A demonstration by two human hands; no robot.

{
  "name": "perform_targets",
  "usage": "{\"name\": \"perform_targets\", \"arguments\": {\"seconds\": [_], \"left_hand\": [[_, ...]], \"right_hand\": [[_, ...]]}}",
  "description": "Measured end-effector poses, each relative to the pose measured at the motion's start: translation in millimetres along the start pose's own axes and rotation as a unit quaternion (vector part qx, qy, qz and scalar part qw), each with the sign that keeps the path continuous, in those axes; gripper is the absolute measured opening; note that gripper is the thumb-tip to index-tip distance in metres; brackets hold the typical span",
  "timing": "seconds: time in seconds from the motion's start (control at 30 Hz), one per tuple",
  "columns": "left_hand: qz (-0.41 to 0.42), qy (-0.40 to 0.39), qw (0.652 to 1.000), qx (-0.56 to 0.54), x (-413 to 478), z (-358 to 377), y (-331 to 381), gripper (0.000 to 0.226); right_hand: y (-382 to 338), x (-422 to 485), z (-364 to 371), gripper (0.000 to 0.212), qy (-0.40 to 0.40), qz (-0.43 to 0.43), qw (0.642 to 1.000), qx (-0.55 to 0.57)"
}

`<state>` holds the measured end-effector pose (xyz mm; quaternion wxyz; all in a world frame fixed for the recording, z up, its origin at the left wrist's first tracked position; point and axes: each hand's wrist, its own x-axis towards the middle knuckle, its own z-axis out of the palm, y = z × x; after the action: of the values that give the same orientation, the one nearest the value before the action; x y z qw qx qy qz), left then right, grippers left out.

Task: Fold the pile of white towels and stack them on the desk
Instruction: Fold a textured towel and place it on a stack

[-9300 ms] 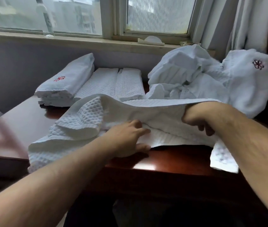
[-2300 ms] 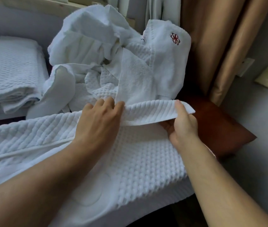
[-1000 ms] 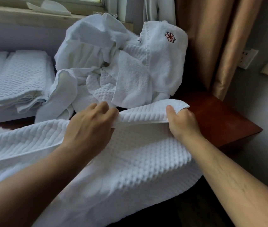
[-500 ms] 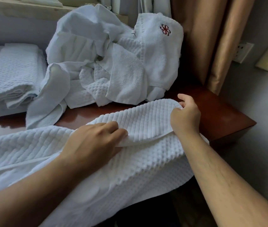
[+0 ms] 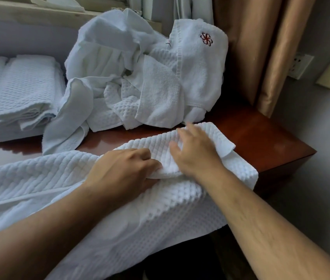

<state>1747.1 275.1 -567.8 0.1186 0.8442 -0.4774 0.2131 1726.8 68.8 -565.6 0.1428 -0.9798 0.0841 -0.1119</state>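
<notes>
Person, only the arms in view. Left forearm [image 5: 49, 229] and right forearm [image 5: 261, 225] are bare as far as the frame shows. Right forearm has sparse fine hairs and faint tendon lines. Left hand [image 5: 123, 170] is bare, with knuckle creases visible. Right hand [image 5: 196, 156] is bare, fingertips motion-blurred, nails too blurred to tell.

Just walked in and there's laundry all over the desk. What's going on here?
A person is folding a white waffle towel that hangs over the front edge of the desk. The left hand grips a fold of it; the right hand presses flat on the turned-over end. Behind them lies a pile of unfolded towels, and folded towels are stacked at the left.
</notes>
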Motion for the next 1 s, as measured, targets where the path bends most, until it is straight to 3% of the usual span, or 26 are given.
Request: {"name": "perform_targets", "arguments": {"seconds": [0.03, 0.1, 0.27, 0.37, 0.43, 0.5, 0.57, 0.67, 0.87, 1.0], "left_hand": [[-0.004, -0.002, 1.0, 0.011, -1.1, -0.6, 0.3, 0.024], [-0.039, -0.006, 0.998, 0.057, -9.1, -3.0, -3.9, 0.039], [-0.225, -0.017, 0.969, 0.099, -57.2, -25.5, -35.3, 0.064], [-0.289, -0.094, 0.951, 0.051, -76.0, -45.9, -56.3, 0.068], [-0.308, -0.096, 0.947, 0.009, -84.3, -53.0, -64.6, 0.068], [-0.314, -0.066, 0.947, -0.009, -87.3, -52.5, -64.4, 0.065], [-0.306, -0.033, 0.951, -0.001, -85.1, -48.1, -62.0, 0.057], [-0.256, -0.003, 0.964, 0.065, -79.7, -42.8, -67.8, 0.048], [-0.144, 0.008, 0.97, 0.198, -62.4, -45.8, -89.3, 0.03], [-0.154, -0.008, 0.968, 0.197, -68.5, -54.6, -93.4, 0.035]], "right_hand": [[-0.2, -0.5, 6.1, 0.062, -0.064, 0.019, 0.998, -0.021], [2.1, 0.6, 12.1, 0.068, -0.114, 0.031, 0.992, -0.043], [0.9, 0.6, 11.6, 0.07, -0.119, 0.034, 0.99, -0.06], [-2.2, -0.2, 8.4, 0.07, -0.14, 0.04, 0.987, -0.068], [-8.3, 1.3, 5.0, 0.069, -0.147, 0.058, 0.984, -0.082], [-24.9, 1.6, 4.4, 0.066, -0.11, 0.046, 0.988, -0.094], [-52.5, -0.3, 8.6, 0.062, -0.058, -0.027, 0.997, -0.032], [-92.6, -4.8, 23.2, 0.065, -0.126, -0.098, 0.984, 0.081], [-96.7, 16.6, 46.4, 0.07, -0.11, -0.118, 0.987, -0.02], [-92.4, 32.7, 51.5, 0.069, -0.116, -0.115, 0.985, -0.053]]}}
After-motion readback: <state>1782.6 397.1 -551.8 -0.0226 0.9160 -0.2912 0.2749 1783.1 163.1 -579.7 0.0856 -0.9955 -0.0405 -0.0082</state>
